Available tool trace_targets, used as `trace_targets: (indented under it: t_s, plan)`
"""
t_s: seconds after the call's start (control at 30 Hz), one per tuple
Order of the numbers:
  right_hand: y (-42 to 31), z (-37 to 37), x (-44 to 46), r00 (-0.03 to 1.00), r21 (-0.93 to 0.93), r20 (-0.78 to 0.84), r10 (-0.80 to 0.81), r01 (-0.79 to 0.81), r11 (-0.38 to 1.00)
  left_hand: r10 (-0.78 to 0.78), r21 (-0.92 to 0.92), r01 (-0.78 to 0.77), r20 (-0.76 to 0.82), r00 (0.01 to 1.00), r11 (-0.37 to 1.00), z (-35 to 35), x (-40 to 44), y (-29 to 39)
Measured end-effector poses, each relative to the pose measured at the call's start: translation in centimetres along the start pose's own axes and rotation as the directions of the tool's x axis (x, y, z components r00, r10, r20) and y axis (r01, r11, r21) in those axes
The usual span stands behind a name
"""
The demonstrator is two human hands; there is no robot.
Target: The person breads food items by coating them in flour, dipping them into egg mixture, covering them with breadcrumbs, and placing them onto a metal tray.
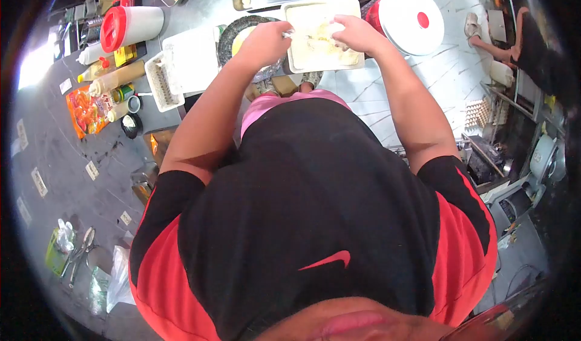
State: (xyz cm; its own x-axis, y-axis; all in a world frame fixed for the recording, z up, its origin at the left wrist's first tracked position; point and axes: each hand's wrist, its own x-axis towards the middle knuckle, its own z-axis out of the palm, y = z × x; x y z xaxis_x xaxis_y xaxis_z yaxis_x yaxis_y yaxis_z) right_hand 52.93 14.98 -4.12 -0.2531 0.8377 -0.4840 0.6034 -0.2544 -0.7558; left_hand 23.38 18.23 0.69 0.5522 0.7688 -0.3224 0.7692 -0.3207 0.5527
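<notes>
A shallow cream-coloured tray (321,59) with pale yellow powder or crumbs in it lies at the top centre. My left hand (266,43) is at the tray's left edge, its fingers pinched together; a small whitish bit shows at the fingertips, too small to name. Over the right part of the tray is my right hand (357,35), fingers curled down at the powder; what they hold, if anything, is hidden. Behind my left hand stands a dark round bowl (229,38), partly covered by my forearm.
A white cutting board (192,56) and a narrow white tray (162,87) lie left. Further left are bottles, a red-lidded container (136,27) and an orange packet (85,111). A large white lid (413,20) is at right. Another person's leg (493,49) shows far right.
</notes>
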Motion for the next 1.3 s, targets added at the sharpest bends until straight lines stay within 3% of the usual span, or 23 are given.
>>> trace_targets:
  t_s: [0.07, 0.13, 0.23, 0.37, 0.47, 0.5, 0.6, 0.7, 0.73, 0.77, 0.8, 0.83, 0.93, 1.0, 1.03, 1.13, 1.23, 1.3]
  plan:
    - [0.0, 1.0, 2.0, 0.988, -0.191, 0.052, -0.148, 0.155, 0.969, -0.083, -0.023, 0.083, -0.013, 0.996, 0.996, -1.6, -1.5, -0.3]
    - [-0.3, 2.3, 3.4, 0.987, -0.3, 0.035, -0.158, 0.162, 0.94, -0.14, -0.028, 0.139, -0.05, 0.989, 0.99, -2.3, -2.8, -1.1]
    - [-1.0, 2.9, 3.1, 0.992, -0.457, -0.001, -0.129, 0.115, 0.882, -0.275, -0.032, 0.274, -0.023, 0.961, 0.961, -2.9, -4.5, -2.5]
    - [-3.5, 5.2, -0.9, 0.988, -0.64, -0.119, -0.094, -0.004, 0.768, -0.312, -0.102, 0.306, -0.043, 0.949, 0.947, -3.3, -7.0, -3.9]
    - [-3.5, 7.1, -1.0, 0.984, -0.717, -0.107, -0.144, 0.023, 0.696, -0.311, -0.164, 0.298, -0.056, 0.949, 0.94, -3.2, -8.1, -4.8]
    - [-2.2, 7.8, -0.3, 0.964, -0.677, -0.159, -0.213, 0.051, 0.734, -0.3, -0.171, 0.285, -0.071, 0.951, 0.943, -3.0, -8.5, -5.2]
    - [0.9, 7.9, 2.5, 0.986, -0.437, -0.058, -0.159, 0.118, 0.892, -0.275, -0.213, 0.245, -0.124, 0.954, 0.946, -2.6, -9.5, -6.0]
    - [3.8, 7.3, 5.0, 0.97, -0.335, -0.066, -0.233, 0.198, 0.921, -0.278, -0.237, 0.241, -0.133, 0.951, 0.941, -2.8, -9.9, -6.1]
    - [2.7, 6.5, 4.7, 0.996, -0.045, -0.016, -0.084, 0.084, 0.995, -0.283, -0.24, 0.247, -0.128, 0.951, 0.939, -2.9, -10.0, -6.2]
    - [1.7, 5.3, 4.5, 0.996, 0.24, 0.075, 0.046, -0.063, 0.969, -0.29, -0.242, 0.255, -0.121, 0.949, 0.936, -2.9, -10.1, -6.2]
    - [1.1, 4.6, 4.4, 0.97, 0.487, 0.197, 0.144, -0.224, 0.844, -0.296, -0.243, 0.262, -0.115, 0.948, 0.934, -3.0, -10.1, -6.2]
    - [1.1, 4.3, 4.6, 0.948, 0.567, 0.252, 0.195, -0.308, 0.764, -0.302, -0.245, 0.269, -0.109, 0.947, 0.931, -3.0, -10.1, -6.3]
    - [1.4, 2.7, 5.0, 0.917, 0.57, 0.381, 0.116, -0.332, 0.752, -0.32, -0.258, 0.291, -0.077, 0.944, 0.921, -3.1, -10.1, -6.3]
    - [1.6, 2.3, 4.8, 0.997, 0.138, 0.076, 0.026, -0.037, 0.99, -0.334, -0.259, 0.305, -0.077, 0.939, 0.916, -3.0, -10.1, -6.4]
    - [1.6, 2.1, 4.6, 0.996, -0.132, -0.05, -0.08, 0.072, 0.989, -0.341, -0.261, 0.311, -0.077, 0.937, 0.914, -3.0, -10.1, -6.5]
    - [1.0, 2.0, 4.1, 0.988, -0.146, -0.135, 0.074, -0.094, 0.985, -0.353, -0.223, 0.33, -0.073, 0.933, 0.917, -3.3, -10.2, -6.7]
    - [-0.6, 5.1, 2.4, 0.959, -0.443, -0.272, 0.083, -0.201, 0.873, -0.403, -0.273, 0.382, -0.024, 0.915, 0.883, -3.7, -10.2, -6.6]
    - [-1.7, 7.1, 1.7, 0.944, -0.401, -0.321, 0.081, -0.213, 0.891, -0.408, -0.272, 0.392, -0.003, 0.913, 0.879, -3.8, -10.1, -6.5]
